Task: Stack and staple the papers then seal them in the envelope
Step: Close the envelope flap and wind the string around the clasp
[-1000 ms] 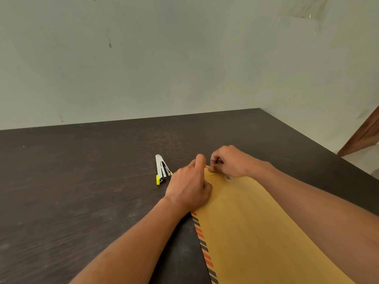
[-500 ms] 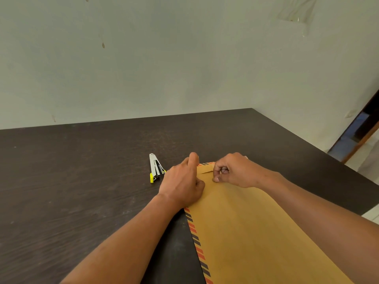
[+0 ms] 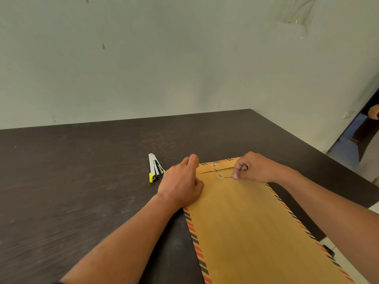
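1. A brown envelope (image 3: 252, 226) with red and dark striped edges lies flat on a dark wood-grain desk (image 3: 71, 191), its folded flap at the far end.
2. The left hand (image 3: 182, 183) rests on the envelope's far left corner, fingers curled under, holding nothing.
3. The right hand (image 3: 254, 169) sits at the far right corner, fingers pinched closed on a thin dark string (image 3: 225, 177).
4. The string runs from the flap's round button (image 3: 214, 165) past a second button (image 3: 220, 175) to the right hand.
5. A white stapler (image 3: 154, 168) with yellow trim lies on the desk just left of the left hand.
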